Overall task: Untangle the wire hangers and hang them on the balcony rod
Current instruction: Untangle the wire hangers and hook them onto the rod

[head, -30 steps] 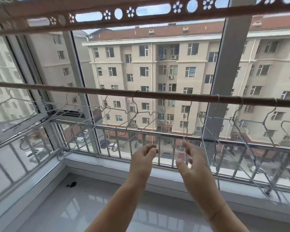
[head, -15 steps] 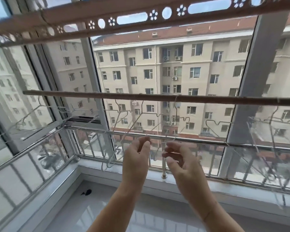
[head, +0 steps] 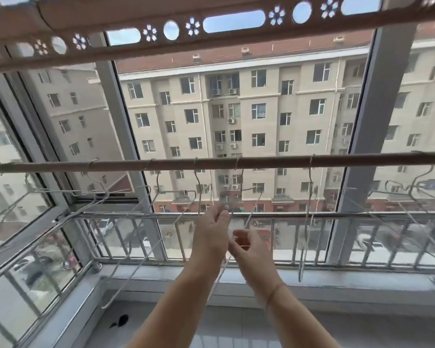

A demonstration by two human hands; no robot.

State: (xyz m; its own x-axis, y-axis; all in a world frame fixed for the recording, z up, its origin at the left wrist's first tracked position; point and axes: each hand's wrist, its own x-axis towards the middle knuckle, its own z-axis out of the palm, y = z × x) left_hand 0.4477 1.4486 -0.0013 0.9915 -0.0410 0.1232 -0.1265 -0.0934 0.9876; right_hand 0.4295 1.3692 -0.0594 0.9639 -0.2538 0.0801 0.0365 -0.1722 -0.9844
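Along the long brown balcony rod (head: 261, 162) hung thin silver wire hangers (head: 199, 183) by their hooks, several crossing below it. Under the rod's middle, the left hand (head: 210, 229) kept a pinching grip on one hanger's wire. The right hand (head: 249, 249), just lower, had curled fingers, its grip too blurred to tell.

Both forearms raised, hands close together, mid-frame.
Left hand (head: 211, 229) higher, back to camera, fingertips pinching a wire hanger (head: 219, 276); right hand (head: 250, 249) just beside, fingers curled, blurred.

wire hangers (head: 311, 172) along balcony rod (head: 161, 163)
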